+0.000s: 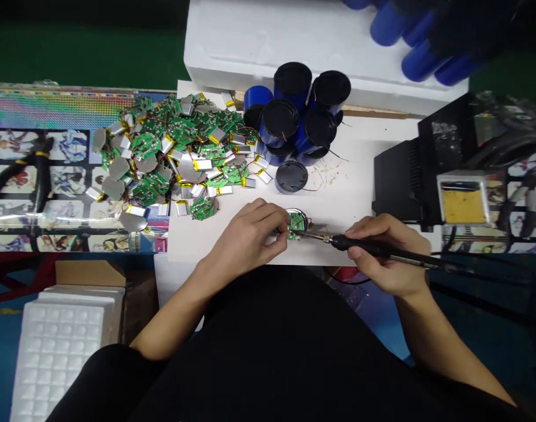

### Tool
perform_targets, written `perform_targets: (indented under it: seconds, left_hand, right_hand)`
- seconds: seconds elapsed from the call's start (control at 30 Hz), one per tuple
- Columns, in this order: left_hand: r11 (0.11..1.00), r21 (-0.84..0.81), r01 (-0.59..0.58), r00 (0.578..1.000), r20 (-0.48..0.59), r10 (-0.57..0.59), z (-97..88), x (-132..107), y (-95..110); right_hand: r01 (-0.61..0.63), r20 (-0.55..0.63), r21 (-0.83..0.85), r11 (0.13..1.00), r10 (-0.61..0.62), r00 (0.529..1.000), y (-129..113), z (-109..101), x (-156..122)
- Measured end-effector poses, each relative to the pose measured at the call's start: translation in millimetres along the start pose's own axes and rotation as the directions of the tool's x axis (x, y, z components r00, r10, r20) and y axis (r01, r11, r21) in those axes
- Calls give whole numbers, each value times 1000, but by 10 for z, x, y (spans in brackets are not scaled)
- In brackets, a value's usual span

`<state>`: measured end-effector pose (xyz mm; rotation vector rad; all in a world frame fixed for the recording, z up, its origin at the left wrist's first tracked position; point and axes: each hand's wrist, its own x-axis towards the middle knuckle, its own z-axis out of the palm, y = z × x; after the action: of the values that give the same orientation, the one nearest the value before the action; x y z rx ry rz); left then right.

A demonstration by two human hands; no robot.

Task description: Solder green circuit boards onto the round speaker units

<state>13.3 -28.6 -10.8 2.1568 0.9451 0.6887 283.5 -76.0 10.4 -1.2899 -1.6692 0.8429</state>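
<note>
Nearest, bottom left: white foam tray (57, 351) with a grid of pockets, cut off by the frame edge. Cardboard box (89, 273) sits just behind it. The person's dark clothing fills bottom centre.

Left hand (245, 237): fingers pinched narrow on a small round green circuit board (296, 223). The board is on the white counter (359, 152), near its front edge, centre. The fingers cover the board's left side.

Right hand (388, 255): closed in a pen grip on the soldering iron (373, 246), tip touching the board's right edge. The joint is too small to make out. The iron's cable runs off right and gets lost against the dark.

Just behind the board is a dark round cap (291, 176) with a thin wire. To the left of that is a loose pile of boards and silver cells (171, 146), spilling onto a glossy picture sheet (52, 111). Pliers (38, 181) lie on the sheet, well apart from the hands.

Behind the cap there's a cluster of blue cylinders (298, 120) with black ends, packed touching. To the right is a black soldering station (403, 176) with a yellow sponge holder (463, 205) beside it.

Far: white foam box (272, 41) across the back. More blue tubes (419, 35) top right, blurred, partly behind a dark smear, count unclear.
</note>
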Motion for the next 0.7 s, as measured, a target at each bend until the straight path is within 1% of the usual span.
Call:
perform_targets:
  seconds: [0.2,0.4,0.7]
  left_hand:
    - [1000,15,-4,1000,19,4,-18,3,6]
    - [1000,31,2,999,37,-3,-30,4,2]
    - [999,42,6,998,55,-8,-39,8,-2]
  right_hand:
    - [0,21,1,1000,0,1000,7,6,15]
    - [-35,36,-8,999,35,999,2,9,37]
    - [-28,51,-21,999,29,998,20,-13,44]
